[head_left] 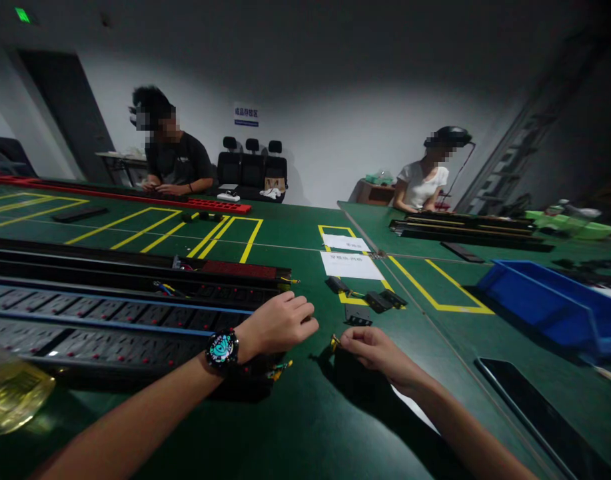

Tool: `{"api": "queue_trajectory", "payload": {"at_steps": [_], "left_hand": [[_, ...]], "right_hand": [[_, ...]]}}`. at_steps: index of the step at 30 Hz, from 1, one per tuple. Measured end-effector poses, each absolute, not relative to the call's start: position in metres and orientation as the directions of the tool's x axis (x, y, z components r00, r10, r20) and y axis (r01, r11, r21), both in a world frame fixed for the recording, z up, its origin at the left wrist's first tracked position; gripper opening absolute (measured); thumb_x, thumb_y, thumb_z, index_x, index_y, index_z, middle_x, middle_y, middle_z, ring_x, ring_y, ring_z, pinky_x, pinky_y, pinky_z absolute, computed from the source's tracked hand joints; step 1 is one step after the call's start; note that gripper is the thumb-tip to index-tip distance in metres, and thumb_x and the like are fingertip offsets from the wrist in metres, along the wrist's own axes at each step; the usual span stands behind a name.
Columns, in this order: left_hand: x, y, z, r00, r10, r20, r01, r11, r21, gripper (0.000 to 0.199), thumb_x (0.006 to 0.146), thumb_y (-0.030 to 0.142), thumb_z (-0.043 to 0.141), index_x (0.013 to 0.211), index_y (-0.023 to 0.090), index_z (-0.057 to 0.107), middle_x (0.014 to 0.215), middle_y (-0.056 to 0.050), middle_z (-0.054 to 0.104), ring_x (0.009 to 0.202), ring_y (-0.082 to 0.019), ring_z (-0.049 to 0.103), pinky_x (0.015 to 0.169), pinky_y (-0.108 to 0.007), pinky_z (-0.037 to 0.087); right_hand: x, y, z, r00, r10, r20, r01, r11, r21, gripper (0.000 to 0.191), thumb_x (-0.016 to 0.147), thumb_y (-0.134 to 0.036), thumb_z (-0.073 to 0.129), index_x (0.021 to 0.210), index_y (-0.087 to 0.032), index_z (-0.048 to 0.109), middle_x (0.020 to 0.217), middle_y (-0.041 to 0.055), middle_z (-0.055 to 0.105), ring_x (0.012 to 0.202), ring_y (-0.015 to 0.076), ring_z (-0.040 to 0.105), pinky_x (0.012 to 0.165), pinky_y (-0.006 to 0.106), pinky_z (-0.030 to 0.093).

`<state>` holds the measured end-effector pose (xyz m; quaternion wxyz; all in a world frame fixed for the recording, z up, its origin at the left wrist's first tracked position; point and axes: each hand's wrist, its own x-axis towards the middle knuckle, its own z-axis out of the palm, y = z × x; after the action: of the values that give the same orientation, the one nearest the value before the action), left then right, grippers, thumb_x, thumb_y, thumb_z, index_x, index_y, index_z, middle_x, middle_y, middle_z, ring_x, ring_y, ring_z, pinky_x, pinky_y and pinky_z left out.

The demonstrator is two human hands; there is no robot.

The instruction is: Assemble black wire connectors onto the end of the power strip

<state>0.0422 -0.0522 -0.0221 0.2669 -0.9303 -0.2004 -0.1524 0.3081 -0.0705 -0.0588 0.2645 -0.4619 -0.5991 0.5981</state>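
Note:
My left hand [280,323], with a round-faced watch on its wrist, is closed over the right ends of the long black power strips [100,310]. Its fingertips curl downward, and whatever they hold, if anything, is hidden. To its right, my right hand [372,350] pinches a small yellow piece [334,343] that looks like a wire end. Yellow-green wire ends [281,368] stick out of the nearest strip just below my left hand. Small black end pieces [378,301] lie on the green table beyond my right hand, beside a flat black plate with holes [358,315].
White paper labels [352,265] lie on the table [305,427]. A blue bin [545,300] and a phone [540,413] are at right, a clear yellowish container [12,390] at left. Two people [178,160] work across the tables, near a red strip [220,205] and black profiles [465,230].

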Motion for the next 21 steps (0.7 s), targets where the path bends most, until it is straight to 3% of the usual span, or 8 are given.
{"api": "queue_trajectory", "payload": {"at_steps": [3, 9, 17, 21], "left_hand": [[0.045, -0.056, -0.014, 0.862, 0.321, 0.392, 0.471, -0.794, -0.385, 0.006, 0.095, 0.021, 0.069, 0.091, 0.018, 0.065, 0.089, -0.005, 0.067, 0.082, -0.021, 0.059, 0.070, -0.035, 0.041], [0.057, -0.071, -0.003, 0.865, 0.280, 0.416, 0.434, -0.834, -0.341, 0.016, 0.098, 0.034, 0.068, 0.093, 0.019, 0.066, 0.091, -0.004, 0.068, 0.082, -0.021, 0.059, 0.070, -0.036, 0.041], [0.064, -0.076, -0.012, 0.880, 0.240, 0.409, 0.397, -0.845, -0.357, 0.017, 0.099, 0.024, 0.066, 0.083, 0.020, 0.064, 0.085, -0.002, 0.067, 0.075, -0.018, 0.057, 0.065, -0.035, 0.036], [0.064, -0.077, -0.013, 0.875, 0.260, 0.408, 0.408, -0.849, -0.336, 0.020, 0.100, 0.027, 0.065, 0.081, 0.021, 0.065, 0.084, -0.002, 0.067, 0.073, -0.018, 0.057, 0.066, -0.036, 0.036]], "right_hand": [[0.306, -0.071, -0.060, -0.452, 0.868, -0.203, 0.249, -0.095, -0.964, 0.054, 0.077, -0.071, 0.079, 0.078, -0.019, 0.064, 0.063, -0.0073, 0.039, 0.056, 0.0093, 0.026, 0.051, 0.025, 0.016], [0.299, -0.076, -0.064, -0.526, 0.832, -0.173, 0.230, -0.056, -0.972, 0.052, 0.081, -0.069, 0.078, 0.078, -0.019, 0.065, 0.064, -0.0068, 0.042, 0.056, 0.0093, 0.029, 0.052, 0.025, 0.022], [0.299, -0.078, -0.066, -0.554, 0.816, -0.164, 0.198, -0.062, -0.978, 0.047, 0.081, -0.063, 0.080, 0.078, -0.019, 0.065, 0.064, -0.0065, 0.042, 0.056, 0.0096, 0.027, 0.051, 0.026, 0.019], [0.300, -0.077, -0.068, -0.562, 0.811, -0.160, 0.168, -0.077, -0.983, 0.045, 0.081, -0.062, 0.080, 0.079, -0.020, 0.065, 0.064, -0.0074, 0.040, 0.055, 0.0090, 0.025, 0.050, 0.025, 0.017]]}}
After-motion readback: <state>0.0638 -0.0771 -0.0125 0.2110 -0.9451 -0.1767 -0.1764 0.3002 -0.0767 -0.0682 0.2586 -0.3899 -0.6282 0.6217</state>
